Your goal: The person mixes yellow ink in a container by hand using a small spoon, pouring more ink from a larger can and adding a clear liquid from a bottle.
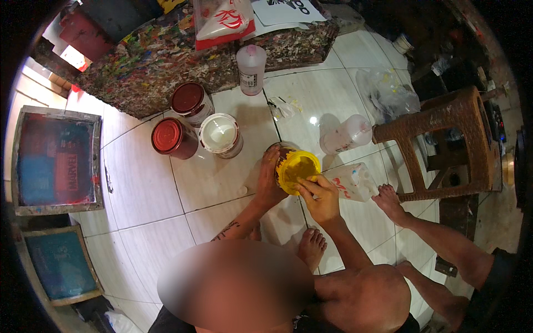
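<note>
A paint tub [298, 161] with a yellow-smeared rim and yellow paint inside is held tilted above the tiled floor. My left hand [270, 175] wraps its left side. At the tub's near right rim, my right hand [319, 198] has its fingers pinched together, the fingertips just over the opening; what they grip, if anything, is hidden. Just right of the tub lies a whitish translucent plastic container [358, 180] with red marks. Behind it stands a clear bottle [348, 136].
Two red-lidded tubs [168, 136] and an open tub of white paint [221, 135] stand left. A bottle [251, 69] is by the paint-crusted block [161, 69]. A brown stool [438, 139] and another person's foot [390, 204] are right; printing screens [58, 161] lie left.
</note>
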A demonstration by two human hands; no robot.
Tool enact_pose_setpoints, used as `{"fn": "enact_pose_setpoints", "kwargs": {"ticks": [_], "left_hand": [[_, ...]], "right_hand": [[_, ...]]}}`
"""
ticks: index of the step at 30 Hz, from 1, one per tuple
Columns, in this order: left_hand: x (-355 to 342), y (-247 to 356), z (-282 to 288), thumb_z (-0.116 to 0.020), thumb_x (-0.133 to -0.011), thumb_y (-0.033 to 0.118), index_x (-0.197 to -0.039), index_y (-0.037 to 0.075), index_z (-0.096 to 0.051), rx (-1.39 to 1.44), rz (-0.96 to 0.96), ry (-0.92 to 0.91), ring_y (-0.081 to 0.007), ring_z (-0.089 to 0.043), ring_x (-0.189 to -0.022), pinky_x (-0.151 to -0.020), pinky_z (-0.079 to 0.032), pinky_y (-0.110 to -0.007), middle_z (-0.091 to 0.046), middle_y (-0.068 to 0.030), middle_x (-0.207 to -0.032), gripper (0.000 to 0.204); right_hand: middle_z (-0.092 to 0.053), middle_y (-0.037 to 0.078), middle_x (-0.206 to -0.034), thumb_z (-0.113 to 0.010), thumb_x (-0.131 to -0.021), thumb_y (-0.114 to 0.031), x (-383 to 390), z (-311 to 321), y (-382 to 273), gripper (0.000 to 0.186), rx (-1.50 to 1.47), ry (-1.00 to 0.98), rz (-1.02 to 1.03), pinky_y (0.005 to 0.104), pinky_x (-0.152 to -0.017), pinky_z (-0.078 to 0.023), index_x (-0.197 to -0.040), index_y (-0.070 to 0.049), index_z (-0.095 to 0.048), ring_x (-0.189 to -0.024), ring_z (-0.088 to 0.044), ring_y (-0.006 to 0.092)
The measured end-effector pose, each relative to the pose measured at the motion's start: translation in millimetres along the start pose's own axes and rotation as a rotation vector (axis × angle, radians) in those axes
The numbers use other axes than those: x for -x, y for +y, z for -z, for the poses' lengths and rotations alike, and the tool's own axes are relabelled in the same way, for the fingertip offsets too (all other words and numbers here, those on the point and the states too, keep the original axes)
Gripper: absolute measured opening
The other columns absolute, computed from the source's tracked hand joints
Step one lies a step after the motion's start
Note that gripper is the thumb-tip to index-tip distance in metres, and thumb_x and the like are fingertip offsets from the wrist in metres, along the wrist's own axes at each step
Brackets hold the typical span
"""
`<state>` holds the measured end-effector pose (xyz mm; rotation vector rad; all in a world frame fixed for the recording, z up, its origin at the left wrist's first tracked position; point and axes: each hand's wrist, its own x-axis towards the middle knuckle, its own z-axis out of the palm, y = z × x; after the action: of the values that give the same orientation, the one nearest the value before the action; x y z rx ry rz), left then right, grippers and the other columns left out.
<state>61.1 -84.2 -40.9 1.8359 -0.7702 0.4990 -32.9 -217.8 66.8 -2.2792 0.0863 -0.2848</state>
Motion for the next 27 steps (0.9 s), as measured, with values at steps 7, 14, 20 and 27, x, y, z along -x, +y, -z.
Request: {"fn": "enact_pose_setpoints", "kwargs": {"ticks": [7,14,20,27], "left_hand": [[10.9,-16.4,5.4,-0.094,-0.061,0.026,-0.144,0.004,-0.03,-0.006,0.01,-0.039,-0.0397,-0.053,-0.119,-0.104,-0.041,-0.05,-0.053,-0.0194,-0.133,0.107],[1.9,-9.2,-6.7,-0.094,-0.062,0.023,-0.14,0.004,-0.033,0.052,0.034,-0.048,-0.0414,-0.053,-0.119,-0.104,-0.041,-0.051,-0.056,-0.0198,-0.129,0.101],[2.0,-8.1,-5.9,-0.093,-0.062,0.022,-0.145,0.004,-0.029,0.033,0.033,-0.062,-0.0417,-0.052,-0.122,-0.106,-0.04,-0.052,-0.052,-0.0207,-0.135,0.106],[8.3,-12.8,-2.7,-0.093,-0.063,0.021,-0.146,0.006,-0.027,-0.02,-0.003,-0.058,-0.0413,-0.05,-0.125,-0.107,-0.039,-0.053,-0.05,-0.0201,-0.137,0.108]], "right_hand": [[-0.06,0.011,-0.079,-0.075,-0.084,-0.011,-13.0,2.7,17.7,0.019,0.116,0.007,0.219,0.0335,-0.058,-0.049,-0.102,-0.006,-0.076,-0.066,-0.06,0.0231],[-0.055,0.011,-0.081,-0.068,-0.088,-0.009,-7.1,1.6,21.9,0.023,0.022,-0.061,0.148,0.0362,-0.062,-0.05,-0.111,-0.007,-0.072,-0.067,-0.059,0.0263],[-0.053,0.009,-0.071,-0.072,-0.085,-0.008,-15.9,7.4,19.4,0.017,0.13,0.08,0.085,0.0333,-0.055,-0.044,-0.102,-0.006,-0.076,-0.061,-0.054,0.0202],[-0.057,0.01,-0.075,-0.071,-0.087,-0.011,-21.9,6.3,15.0,0.017,0.039,0.075,0.051,0.0333,-0.06,-0.047,-0.103,-0.006,-0.075,-0.064,-0.058,0.0221]]}}
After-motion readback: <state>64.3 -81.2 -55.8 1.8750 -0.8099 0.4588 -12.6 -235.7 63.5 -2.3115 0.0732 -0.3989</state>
